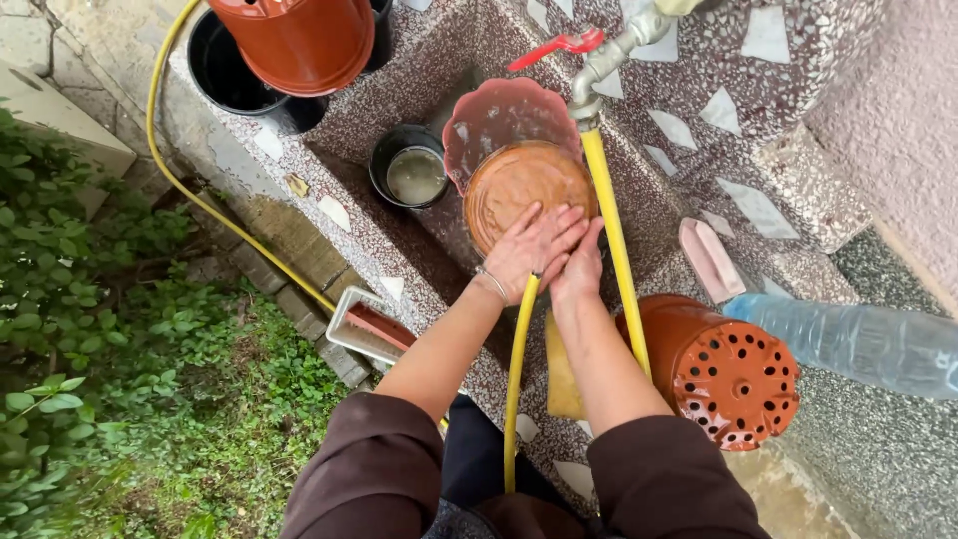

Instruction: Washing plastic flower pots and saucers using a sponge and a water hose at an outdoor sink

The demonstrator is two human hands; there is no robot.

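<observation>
My left hand lies flat with spread fingers on the near rim of a round brown saucer full of muddy water in the stone sink. Against it presses my right hand, fingers together, also at the saucer's rim; whether it grips the yellow hose end beneath it is unclear. A yellow hose runs from the metal tap with its red lever down past my right wrist and loops back under my hands. Behind the saucer stands a scalloped reddish dish.
A small black pot of cloudy water sits in the sink. An orange perforated pot lies on its side on the ledge beside a clear plastic bottle and a pink brush. Black and orange pots stand far left; plants at left.
</observation>
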